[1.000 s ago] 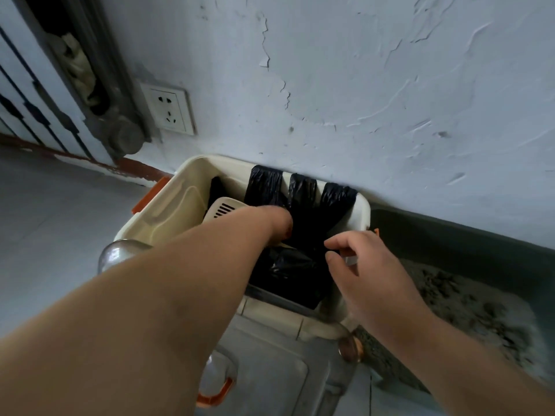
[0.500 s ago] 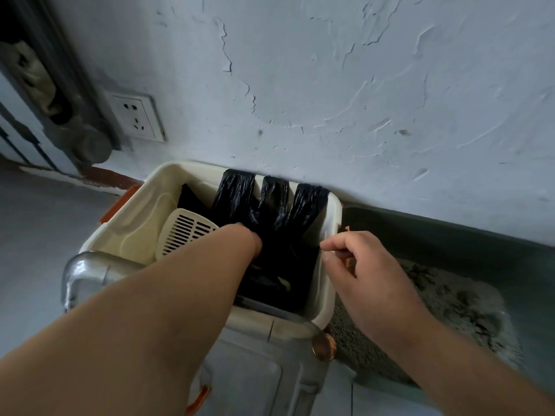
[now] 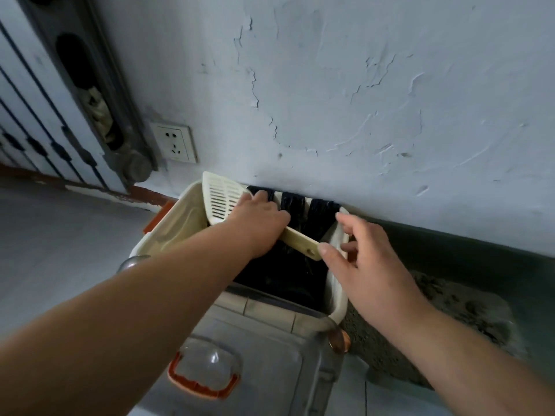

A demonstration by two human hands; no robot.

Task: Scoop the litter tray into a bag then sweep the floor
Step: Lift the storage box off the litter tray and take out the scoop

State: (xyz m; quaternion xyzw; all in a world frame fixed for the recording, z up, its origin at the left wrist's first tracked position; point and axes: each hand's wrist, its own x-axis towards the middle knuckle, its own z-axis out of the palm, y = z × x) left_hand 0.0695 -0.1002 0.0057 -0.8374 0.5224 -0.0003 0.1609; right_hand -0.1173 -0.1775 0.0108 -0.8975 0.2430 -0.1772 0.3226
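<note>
Scoop [image 3: 222,199] held across the cream bin [image 3: 168,229], left of the litter tray [image 3: 450,295].
Wall socket [image 3: 174,142] far left. Left hand [image 3: 258,223] is clamped on the scoop handle. Black bags [image 3: 292,205] drape over the bin's back rim. Right hand [image 3: 360,259] has its fingers loosely apart, thumb at the handle's end. A grey crate [image 3: 270,370] stands in front of the bin. Grey floor [image 3: 60,229], cracked white wall [image 3: 360,100].

Cracked white wall [image 3: 375,85] w/ socket [image 3: 174,142]; grey floor [image 3: 60,235].

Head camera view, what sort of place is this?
Probably a pet corner in a home: a litter tray against the cracked painted wall, a slotted scoop above a cream bin draped with black bags.
</note>
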